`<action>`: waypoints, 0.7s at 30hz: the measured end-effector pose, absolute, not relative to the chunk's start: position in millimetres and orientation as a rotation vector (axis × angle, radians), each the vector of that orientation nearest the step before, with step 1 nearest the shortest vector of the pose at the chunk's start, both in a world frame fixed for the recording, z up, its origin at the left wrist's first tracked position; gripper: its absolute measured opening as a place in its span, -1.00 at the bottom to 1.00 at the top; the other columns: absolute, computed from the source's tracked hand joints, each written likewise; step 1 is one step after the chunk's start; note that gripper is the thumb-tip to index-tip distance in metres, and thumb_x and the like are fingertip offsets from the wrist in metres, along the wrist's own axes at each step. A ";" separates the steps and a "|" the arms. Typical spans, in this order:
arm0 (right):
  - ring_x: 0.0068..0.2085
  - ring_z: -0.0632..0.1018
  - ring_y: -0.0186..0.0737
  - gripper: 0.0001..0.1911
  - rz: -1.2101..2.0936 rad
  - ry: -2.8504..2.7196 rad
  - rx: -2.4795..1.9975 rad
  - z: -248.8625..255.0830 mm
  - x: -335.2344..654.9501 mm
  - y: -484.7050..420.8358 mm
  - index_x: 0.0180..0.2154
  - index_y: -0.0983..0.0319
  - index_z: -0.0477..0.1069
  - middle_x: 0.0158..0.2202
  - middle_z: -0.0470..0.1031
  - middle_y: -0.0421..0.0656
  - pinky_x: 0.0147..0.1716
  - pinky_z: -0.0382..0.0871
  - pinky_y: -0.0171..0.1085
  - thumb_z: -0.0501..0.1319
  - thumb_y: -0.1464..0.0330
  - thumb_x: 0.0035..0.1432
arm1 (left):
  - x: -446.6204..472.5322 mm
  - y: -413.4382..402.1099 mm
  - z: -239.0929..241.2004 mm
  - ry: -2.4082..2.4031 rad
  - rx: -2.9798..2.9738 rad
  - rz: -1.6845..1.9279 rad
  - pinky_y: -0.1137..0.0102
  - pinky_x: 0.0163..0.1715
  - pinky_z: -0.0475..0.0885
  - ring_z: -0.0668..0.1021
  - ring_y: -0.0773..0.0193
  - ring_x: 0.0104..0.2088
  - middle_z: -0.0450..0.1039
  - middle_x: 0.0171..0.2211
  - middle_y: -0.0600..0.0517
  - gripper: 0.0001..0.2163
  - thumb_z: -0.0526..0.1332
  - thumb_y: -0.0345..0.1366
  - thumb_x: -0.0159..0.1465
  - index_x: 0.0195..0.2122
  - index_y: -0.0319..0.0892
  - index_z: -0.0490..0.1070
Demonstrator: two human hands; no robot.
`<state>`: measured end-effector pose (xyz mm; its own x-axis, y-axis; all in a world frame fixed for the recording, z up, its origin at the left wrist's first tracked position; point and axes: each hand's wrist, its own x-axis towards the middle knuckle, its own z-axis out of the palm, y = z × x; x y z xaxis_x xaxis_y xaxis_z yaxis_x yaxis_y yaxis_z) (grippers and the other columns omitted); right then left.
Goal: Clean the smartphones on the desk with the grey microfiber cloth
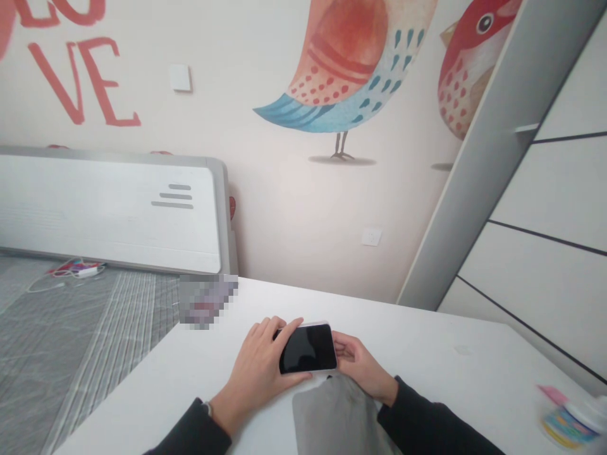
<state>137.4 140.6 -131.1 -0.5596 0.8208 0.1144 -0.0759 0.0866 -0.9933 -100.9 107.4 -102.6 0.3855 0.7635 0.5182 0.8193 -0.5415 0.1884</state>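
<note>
A smartphone (308,349) with a dark screen and a pale edge lies face up in my hands, low over the white table. My left hand (260,357) grips its left end, thumb along the near edge and fingers over the far edge and corner. At the right end, the curled fingers and thumb of my right hand (358,366) close on the phone's edge; part of them is hidden behind it. Grey cloth-like material (339,417) lies below the phone, partly under my right wrist.
The white table (450,379) bears a white-lidded tub with a colourful label (571,423) and a pink item (552,395) at the right. A blurred-out item (206,303) is at the far left corner. A bed (109,208) with a white cable (78,268) stands left, a cabinet (545,208) right.
</note>
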 end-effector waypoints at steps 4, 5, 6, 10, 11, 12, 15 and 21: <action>-0.07 0.63 0.01 -0.54 1.570 -1.657 -0.761 -127.8 137.4 139.8 -0.12 0.23 0.55 -0.18 0.66 -0.04 0.05 0.43 -0.01 0.42 0.03 0.10 | -100.9 107.2 -99.5 -1.431 -2.547 -0.883 0.13 -0.15 0.46 0.55 0.02 -0.19 0.49 -0.12 -0.07 -0.27 0.49 0.04 0.09 0.26 -0.05 0.36; -0.09 0.64 0.00 -0.55 1.572 -1.660 -0.763 -126.9 137.4 139.5 -0.14 0.23 0.55 -0.19 0.65 -0.04 0.04 0.44 -0.02 0.41 0.03 0.11 | -100.6 107.2 -98.8 -1.429 -2.551 -0.891 0.13 -0.16 0.46 0.55 0.02 -0.19 0.50 -0.12 -0.06 -0.28 0.50 0.02 0.09 0.24 -0.05 0.37; -0.11 0.64 -0.02 -0.57 1.571 -1.661 -0.765 -126.2 137.5 139.2 -0.18 0.23 0.55 -0.21 0.65 -0.05 0.02 0.44 -0.03 0.40 0.02 0.12 | -100.3 107.3 -98.2 -1.428 -2.554 -0.900 0.13 -0.15 0.47 0.56 0.02 -0.19 0.51 -0.11 -0.06 -0.29 0.51 0.00 0.08 0.22 -0.05 0.38; -0.16 0.62 -0.06 -0.64 1.557 -1.660 -0.768 -125.3 137.4 138.7 -0.27 0.23 0.54 -0.28 0.62 -0.09 0.02 0.44 -0.04 0.40 0.06 0.13 | -99.3 107.6 -97.6 -1.413 -2.563 -0.941 0.13 -0.11 0.50 0.58 0.00 -0.14 0.54 -0.07 -0.07 -0.30 0.55 -0.10 0.04 0.19 -0.08 0.37; -0.16 0.62 -0.07 -0.65 1.554 -1.658 -0.770 -125.3 137.2 138.6 -0.27 0.23 0.54 -0.28 0.62 -0.10 0.03 0.44 -0.04 0.40 0.07 0.12 | -99.2 107.8 -97.8 -1.401 -2.566 -0.954 0.12 -0.08 0.50 0.58 -0.01 -0.11 0.54 -0.05 -0.09 -0.30 0.56 -0.12 0.04 0.18 -0.08 0.36; -0.16 0.61 -0.07 -0.65 1.552 -1.655 -0.773 -125.4 136.9 138.5 -0.27 0.23 0.54 -0.29 0.62 -0.10 0.03 0.44 -0.04 0.40 0.07 0.12 | -99.0 107.9 -97.9 -1.388 -2.568 -0.965 0.11 -0.04 0.49 0.58 -0.02 -0.07 0.54 -0.02 -0.10 -0.30 0.56 -0.15 0.04 0.18 -0.09 0.35; -0.16 0.62 -0.06 -0.62 1.557 -1.643 -0.787 -125.7 135.1 138.0 -0.21 0.23 0.55 -0.25 0.63 -0.08 -0.01 0.47 -0.05 0.38 0.05 0.15 | -98.5 108.3 -98.5 -1.341 -2.571 -0.995 0.02 0.10 0.43 0.56 -0.04 0.02 0.51 0.04 -0.14 -0.30 0.56 -0.20 0.05 0.18 -0.11 0.33; -0.14 0.63 -0.04 -0.53 1.544 -1.643 -0.819 -128.9 133.3 137.6 -0.07 0.25 0.56 -0.16 0.65 -0.03 -0.05 0.49 -0.05 0.39 0.04 0.15 | -98.6 109.1 -100.3 -1.270 -2.573 -1.032 -0.08 0.22 0.32 0.57 -0.02 0.04 0.52 0.03 -0.12 -0.38 0.48 -0.14 0.17 0.20 -0.10 0.30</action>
<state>133.3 137.6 -128.9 -0.5346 0.8412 0.0814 -0.0291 0.0780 -0.9965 -98.6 109.1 -100.3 0.4253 0.6699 0.6086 0.7325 -0.6497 0.2034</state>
